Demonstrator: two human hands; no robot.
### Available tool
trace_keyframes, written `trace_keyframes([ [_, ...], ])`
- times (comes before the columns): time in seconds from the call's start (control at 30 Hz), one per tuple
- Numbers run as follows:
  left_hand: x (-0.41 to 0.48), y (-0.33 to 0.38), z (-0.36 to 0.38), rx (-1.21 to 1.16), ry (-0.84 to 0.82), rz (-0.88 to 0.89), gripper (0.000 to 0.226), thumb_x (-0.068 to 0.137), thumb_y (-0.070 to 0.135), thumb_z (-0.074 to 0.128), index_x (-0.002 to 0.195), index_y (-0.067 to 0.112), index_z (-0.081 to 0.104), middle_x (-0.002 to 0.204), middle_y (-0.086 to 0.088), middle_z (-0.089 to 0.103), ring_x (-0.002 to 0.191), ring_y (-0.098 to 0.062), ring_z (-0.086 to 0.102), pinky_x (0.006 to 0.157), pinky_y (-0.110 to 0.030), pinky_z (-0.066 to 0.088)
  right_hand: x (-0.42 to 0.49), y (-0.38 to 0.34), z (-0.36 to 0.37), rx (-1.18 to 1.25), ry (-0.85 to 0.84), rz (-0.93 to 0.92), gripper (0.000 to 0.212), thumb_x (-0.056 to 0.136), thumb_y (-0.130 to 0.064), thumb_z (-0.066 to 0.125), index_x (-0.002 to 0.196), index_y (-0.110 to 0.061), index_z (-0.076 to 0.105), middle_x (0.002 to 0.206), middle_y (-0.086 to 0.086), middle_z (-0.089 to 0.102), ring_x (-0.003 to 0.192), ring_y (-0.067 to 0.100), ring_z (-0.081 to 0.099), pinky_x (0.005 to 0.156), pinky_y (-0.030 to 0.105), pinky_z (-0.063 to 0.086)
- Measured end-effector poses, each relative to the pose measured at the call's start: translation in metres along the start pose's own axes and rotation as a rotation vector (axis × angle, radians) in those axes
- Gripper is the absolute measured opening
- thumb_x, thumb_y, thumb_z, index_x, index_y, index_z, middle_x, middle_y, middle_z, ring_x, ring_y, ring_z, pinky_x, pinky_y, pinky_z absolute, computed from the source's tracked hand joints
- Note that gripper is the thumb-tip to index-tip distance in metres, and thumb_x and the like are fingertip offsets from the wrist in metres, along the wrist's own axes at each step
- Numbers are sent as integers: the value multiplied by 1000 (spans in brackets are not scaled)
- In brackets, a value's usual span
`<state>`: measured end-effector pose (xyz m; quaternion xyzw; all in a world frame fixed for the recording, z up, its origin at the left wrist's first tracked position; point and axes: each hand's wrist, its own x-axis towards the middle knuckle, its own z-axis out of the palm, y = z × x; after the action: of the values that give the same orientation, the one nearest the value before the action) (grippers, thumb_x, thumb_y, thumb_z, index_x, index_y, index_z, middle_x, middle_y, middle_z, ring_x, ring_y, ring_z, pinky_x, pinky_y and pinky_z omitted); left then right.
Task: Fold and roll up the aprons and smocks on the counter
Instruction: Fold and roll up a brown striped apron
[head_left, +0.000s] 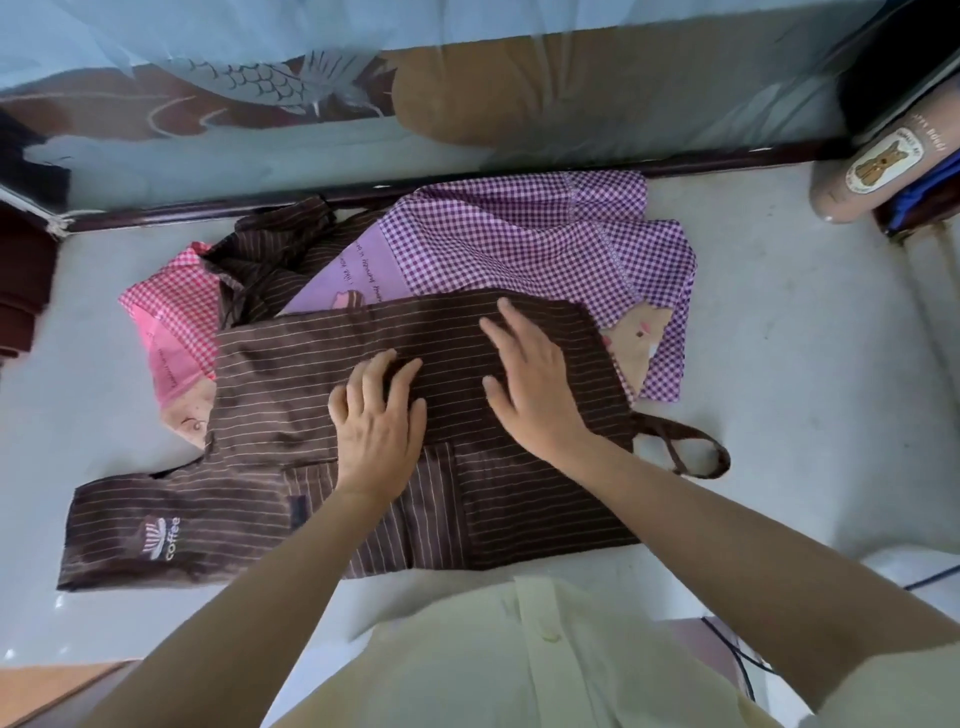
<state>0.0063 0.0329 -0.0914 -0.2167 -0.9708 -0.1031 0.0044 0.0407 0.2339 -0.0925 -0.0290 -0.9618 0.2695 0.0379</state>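
A brown striped apron (291, 395) with a "coffee" logo lies spread on the white counter (779, 415), its bib pointing left. My left hand (379, 421) rests flat on the apron's middle, fingers spread. Just to its right, my right hand (535, 379) presses on the same apron with straight fingers. An apron strap (685, 447) loops out at the right edge. Behind it lie a purple checked smock (519, 244), a pink checked smock (171, 322) and a second brown striped garment (270, 249), partly hidden under the front apron.
A dark wooden rail (467, 187) runs along the counter's back edge, with blue netting and a tan bolster (571, 88) behind it. A rolled brown item with a bear label (878, 171) sits at the back right. A dark cable (737, 654) hangs at the front right.
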Motion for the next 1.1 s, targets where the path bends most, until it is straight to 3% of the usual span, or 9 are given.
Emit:
trace_keyframes([
  [0.1,-18,-5,7,119,-227,-52,56,101,41,30,154,25,22,162,-6,15,149,-26,10,114,-56,20,-22,-20,29,-207,-320,-200,68,99,-42,42,156,-27,8,164,4,-4,151,22,1,119,42,9],
  [0.3,0,-28,20,65,-537,5,61,100,55,14,153,34,-7,161,4,-20,146,-19,-25,116,-57,-12,-35,61,22,-366,-592,413,62,104,-47,16,156,-22,-6,163,4,-12,151,22,-7,122,44,2],
  [0.4,6,-32,24,7,-579,2,60,101,54,15,154,34,-6,160,4,-20,145,-18,-25,116,-56,-15,-34,52,9,-335,-403,448,64,104,-44,24,156,-16,1,163,11,-7,151,27,-2,121,46,5],
  [0.53,3,-39,15,-194,-451,42,55,104,43,21,155,28,9,163,1,-7,148,-18,-16,119,-52,-12,-27,-21,25,-160,-214,82,64,103,-39,31,156,-17,4,163,12,-7,151,27,-1,121,43,7],
  [0.67,-32,-65,5,-29,-141,-31,54,103,33,27,155,22,15,163,-4,3,150,-23,-6,120,-49,-9,-25,-77,68,-193,-405,-118,61,104,-46,21,155,-27,-7,162,6,-17,150,22,-11,123,45,0],
  [0.8,-74,-115,13,70,-321,-176,61,101,51,16,154,31,-7,163,-2,-11,150,-23,-11,118,-58,-3,-25,-57,89,-286,-638,25,64,101,-56,10,148,-32,-25,157,0,-32,146,17,-27,122,45,-6],
  [0.9,-94,-154,20,8,-423,-261,64,98,58,11,151,35,-16,161,4,-20,148,-19,-18,117,-61,-3,-24,-48,88,-324,-650,92,68,99,-60,11,150,-30,-23,157,-3,-31,146,16,-25,122,45,-6],
  [1.03,-99,-177,18,-91,-446,-247,62,101,51,19,153,36,-12,160,7,-21,148,-18,-18,115,-64,0,-24,-87,88,-244,-270,144,67,101,-46,30,156,-15,7,164,9,0,151,25,-1,123,47,8],
  [1.1,-102,-184,11,-151,-420,-206,61,103,46,25,154,34,-6,161,5,-17,149,-18,-14,116,-61,1,-19,-123,96,-247,-163,1,68,100,-41,34,156,-14,7,163,11,-2,151,26,-2,123,46,7],
])
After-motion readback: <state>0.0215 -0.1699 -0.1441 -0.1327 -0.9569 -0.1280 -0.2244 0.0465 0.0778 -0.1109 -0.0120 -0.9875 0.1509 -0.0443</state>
